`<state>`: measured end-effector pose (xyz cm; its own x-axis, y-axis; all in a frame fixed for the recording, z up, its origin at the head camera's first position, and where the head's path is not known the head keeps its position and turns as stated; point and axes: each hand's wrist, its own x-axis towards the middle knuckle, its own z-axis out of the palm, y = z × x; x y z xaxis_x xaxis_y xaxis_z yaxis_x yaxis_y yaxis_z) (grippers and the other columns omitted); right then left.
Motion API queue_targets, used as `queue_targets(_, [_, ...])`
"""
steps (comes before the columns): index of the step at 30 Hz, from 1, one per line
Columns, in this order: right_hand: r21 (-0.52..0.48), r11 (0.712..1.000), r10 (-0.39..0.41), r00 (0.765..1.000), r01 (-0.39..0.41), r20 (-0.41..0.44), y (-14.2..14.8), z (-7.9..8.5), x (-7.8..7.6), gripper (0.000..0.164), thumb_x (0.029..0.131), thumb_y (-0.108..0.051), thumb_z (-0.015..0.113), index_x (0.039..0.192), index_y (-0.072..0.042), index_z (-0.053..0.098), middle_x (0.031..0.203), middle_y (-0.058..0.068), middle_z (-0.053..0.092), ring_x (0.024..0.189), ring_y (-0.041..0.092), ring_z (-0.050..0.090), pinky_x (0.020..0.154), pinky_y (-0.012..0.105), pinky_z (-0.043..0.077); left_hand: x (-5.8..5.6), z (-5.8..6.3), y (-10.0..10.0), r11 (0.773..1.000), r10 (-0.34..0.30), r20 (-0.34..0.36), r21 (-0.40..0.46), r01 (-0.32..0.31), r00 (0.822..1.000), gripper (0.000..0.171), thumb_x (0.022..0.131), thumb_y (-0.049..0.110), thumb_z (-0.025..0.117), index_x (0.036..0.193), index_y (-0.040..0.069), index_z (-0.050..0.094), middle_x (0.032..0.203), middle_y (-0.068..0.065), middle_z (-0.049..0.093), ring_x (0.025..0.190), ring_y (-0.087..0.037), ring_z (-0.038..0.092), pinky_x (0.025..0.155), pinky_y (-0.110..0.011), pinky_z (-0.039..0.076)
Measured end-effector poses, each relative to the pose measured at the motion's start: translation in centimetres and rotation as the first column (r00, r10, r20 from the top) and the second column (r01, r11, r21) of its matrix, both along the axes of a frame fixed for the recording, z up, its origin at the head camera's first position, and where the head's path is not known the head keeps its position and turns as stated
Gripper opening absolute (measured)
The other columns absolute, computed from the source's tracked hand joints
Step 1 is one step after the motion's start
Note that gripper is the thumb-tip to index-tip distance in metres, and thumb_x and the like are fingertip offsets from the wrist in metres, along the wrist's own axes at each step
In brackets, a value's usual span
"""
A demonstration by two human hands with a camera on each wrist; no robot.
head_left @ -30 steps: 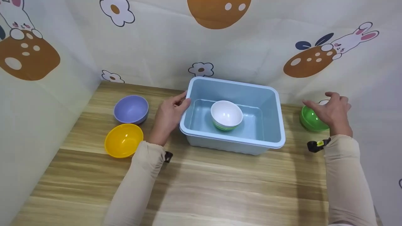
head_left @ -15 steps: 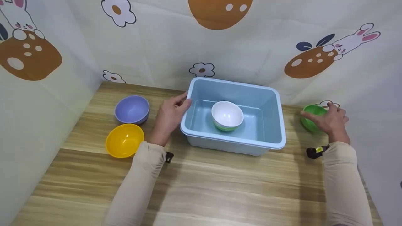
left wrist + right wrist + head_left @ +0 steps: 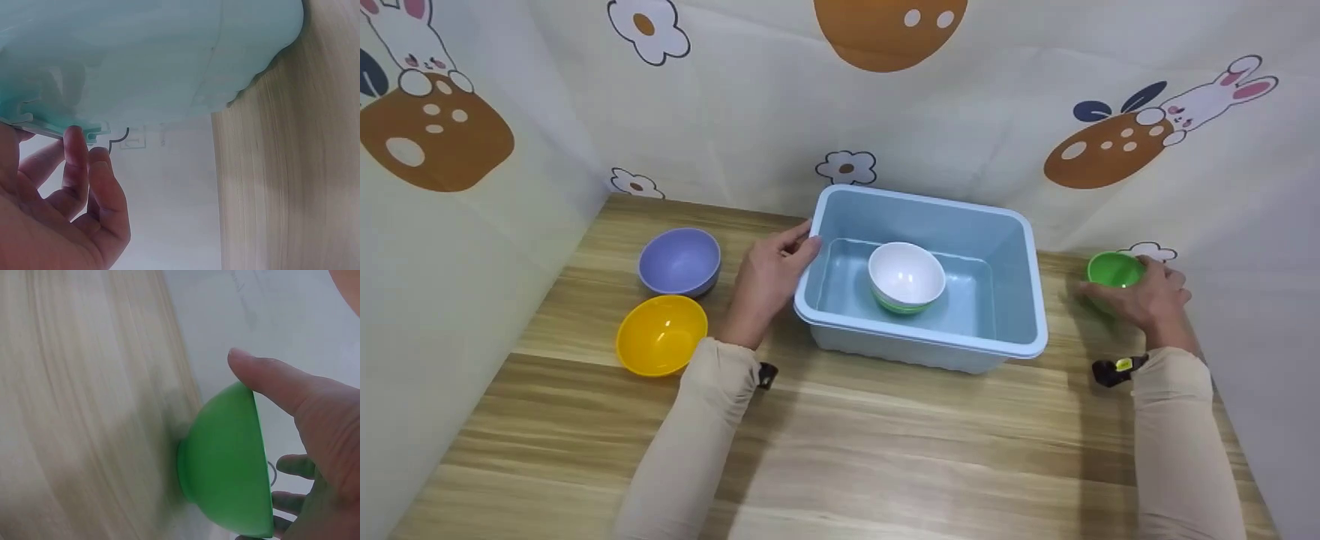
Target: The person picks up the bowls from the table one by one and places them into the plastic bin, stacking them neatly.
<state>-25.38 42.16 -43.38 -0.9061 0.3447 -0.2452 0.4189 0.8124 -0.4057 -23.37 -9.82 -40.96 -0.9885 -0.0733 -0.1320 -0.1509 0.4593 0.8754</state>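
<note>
My left hand (image 3: pixel 769 277) pinches the left rim of a light blue plastic bin (image 3: pixel 926 341), with the thumb on top and the fingertips under the lip in the left wrist view. Inside the bin sits a white bowl (image 3: pixel 906 274) with a green one (image 3: pixel 901 306) showing beneath it. At the far right, my right hand (image 3: pixel 1147 300) spans a green bowl (image 3: pixel 1114 268) and grips it. In the right wrist view the thumb lies at one side of the bowl's rim and the fingers reach the opposite side. The foot of that green bowl (image 3: pixel 225 461) is close to the tabletop.
Left of the bin stand a purple bowl (image 3: pixel 680 261) and, nearer, a yellow bowl (image 3: pixel 661 335), close to my left forearm. A patterned cloth (image 3: pixel 735 112) hangs along the back and sides of the wooden table (image 3: pixel 930 450).
My right hand has come down from above the green bowl and closed round its rim. The left hand stays at the bin's rim. The other bowls have not moved.
</note>
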Motion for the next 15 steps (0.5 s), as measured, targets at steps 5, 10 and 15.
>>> queue_targets(5, [-0.005,1.000,0.005,1.000,-0.005,-0.019,0.26,-0.39,0.15,0.130,0.078,-0.072,0.073,0.161,0.002,0.006,0.154,0.045,0.011,0.134,0.060,0.021,0.104,0.073,0.038,0.02,-0.02,0.04,1.000,0.008,0.009,0.003,-0.008,1.000,0.049,0.099,0.051,0.061,0.146,0.035,0.056,0.118,-0.001,0.067,0.105,-0.021,0.057,0.088,-0.030,0.054])
queue_targets(10, [-0.008,1.000,0.009,1.000,-0.009,-0.023,0.48,-0.65,0.23,0.131,0.079,-0.071,0.072,0.160,0.006,0.004,0.149,0.046,0.018,0.130,0.061,0.027,0.104,0.073,0.038,0.06,0.14,0.03,1.000,0.008,0.035,0.026,-0.009,0.999,0.049,0.099,0.051,0.061,0.146,0.037,0.055,0.121,0.000,0.067,0.107,-0.021,0.058,0.092,-0.030,0.056])
queue_targets(15, [-0.018,1.000,-0.005,1.000,0.004,-0.021,0.64,-0.94,0.27,0.132,0.079,-0.071,0.072,0.159,0.007,0.002,0.152,0.045,0.016,0.132,0.061,0.030,0.109,0.072,0.036,0.06,0.17,0.04,0.999,0.006,0.055,0.039,-0.008,0.998,0.049,0.099,0.052,0.061,0.146,0.039,0.054,0.125,0.001,0.067,0.109,-0.021,0.058,0.095,-0.030,0.057])
